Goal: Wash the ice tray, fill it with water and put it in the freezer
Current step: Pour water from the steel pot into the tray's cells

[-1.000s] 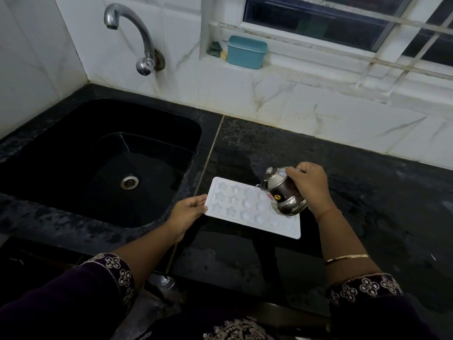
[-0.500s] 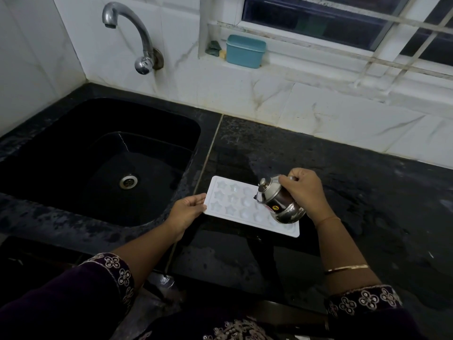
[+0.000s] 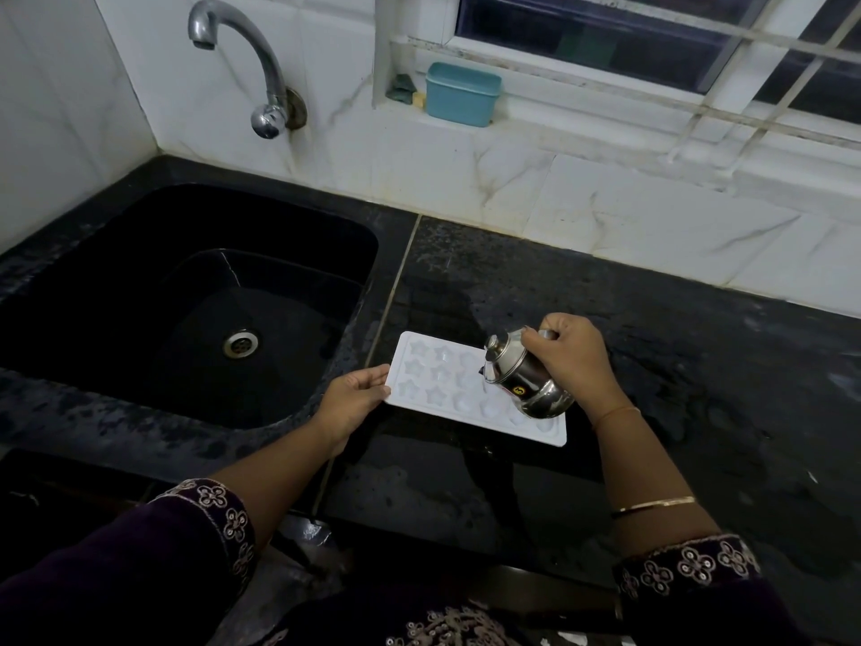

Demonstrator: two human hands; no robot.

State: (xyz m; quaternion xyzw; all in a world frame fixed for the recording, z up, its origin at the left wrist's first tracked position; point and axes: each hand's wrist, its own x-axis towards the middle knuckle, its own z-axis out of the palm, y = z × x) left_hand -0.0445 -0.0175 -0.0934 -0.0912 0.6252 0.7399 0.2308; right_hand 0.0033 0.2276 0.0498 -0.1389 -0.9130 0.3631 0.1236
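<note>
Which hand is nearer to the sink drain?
Left. The left hand holds the tray's edge beside the sink; the right hand is farther from the drain, holding the pot.

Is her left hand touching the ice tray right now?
Touching. The head view shows the left hand gripping the white ice tray's near-left corner, thumb on top of its rim, steadying it on the black counter.

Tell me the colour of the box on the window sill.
The box is teal blue, seen in the head view.
</note>
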